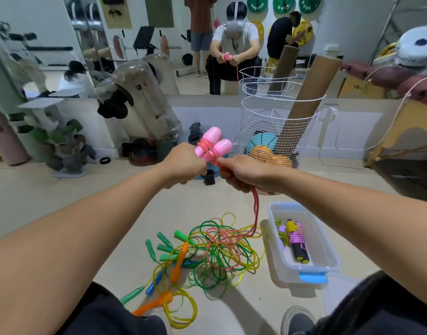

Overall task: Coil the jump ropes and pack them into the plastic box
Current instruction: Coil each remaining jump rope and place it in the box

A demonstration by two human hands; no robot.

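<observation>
Pink handles [213,143], paired, bound by several turns of pink cord [255,209]; their lower ends hidden in the left hand [185,163], which grips them. Right hand [243,172], just beside, pinches the cord, which hangs to the tangled rope pile [207,252] on the floor. Clear plastic box [328,259], right of pile, holds a coiled rope bundle [295,240]; detail indistinct.

The left hand [183,165] hides the pink handles' [213,143] lower ends; both hands' fingers curl from sight.

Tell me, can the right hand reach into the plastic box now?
Probably not yet: the right hand grips the pink rope being wound on the handles. The plastic box lies open below it, with nothing covering it.
</observation>
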